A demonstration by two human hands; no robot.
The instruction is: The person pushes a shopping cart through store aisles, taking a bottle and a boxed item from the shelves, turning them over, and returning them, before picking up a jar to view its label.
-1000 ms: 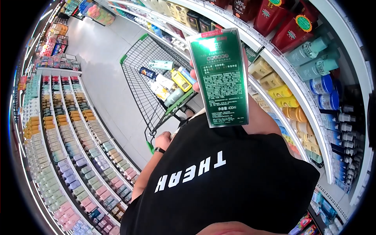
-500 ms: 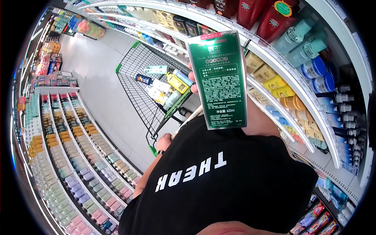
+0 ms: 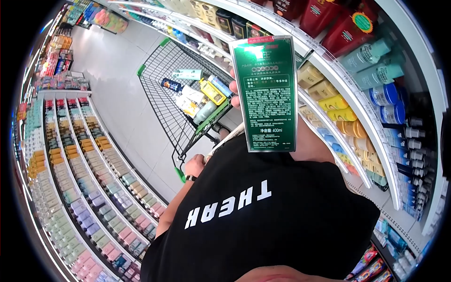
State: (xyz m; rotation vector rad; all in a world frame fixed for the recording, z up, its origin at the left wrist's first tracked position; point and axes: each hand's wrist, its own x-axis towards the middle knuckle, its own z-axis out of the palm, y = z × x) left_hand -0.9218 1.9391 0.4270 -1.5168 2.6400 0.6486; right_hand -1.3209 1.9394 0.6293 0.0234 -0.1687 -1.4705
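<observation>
A tall green box (image 3: pixel 268 108) with Chinese print and "400ml" on its face is held up in front of my chest. My right hand (image 3: pixel 233 88) grips it from behind; a few fingertips show at its left edge, and the rest is hidden. Lower left, my left hand (image 3: pixel 194 165), with a watch at the wrist, is closed round the handle end of a shopping cart (image 3: pixel 157 101). In the cart lie a yellow bottle (image 3: pixel 212 92), a dark blue container (image 3: pixel 171 89), a pale green box (image 3: pixel 188 74) and several other bottles and packs.
Close on my right, a shelf (image 3: pixel 324 61) carries red bottles (image 3: pixel 317 16), teal bottles (image 3: pixel 366 54), blue jars (image 3: pixel 383 94) and yellow packs (image 3: pixel 340 115). Curving along the left is another shelf (image 3: pixel 89 188) of small boxed goods. Tiled floor (image 3: pixel 117 84) runs between them.
The green box sits slightly further right in view. My view has shifted a little, moving the shelves in the picture. Both hands keep their holds.
</observation>
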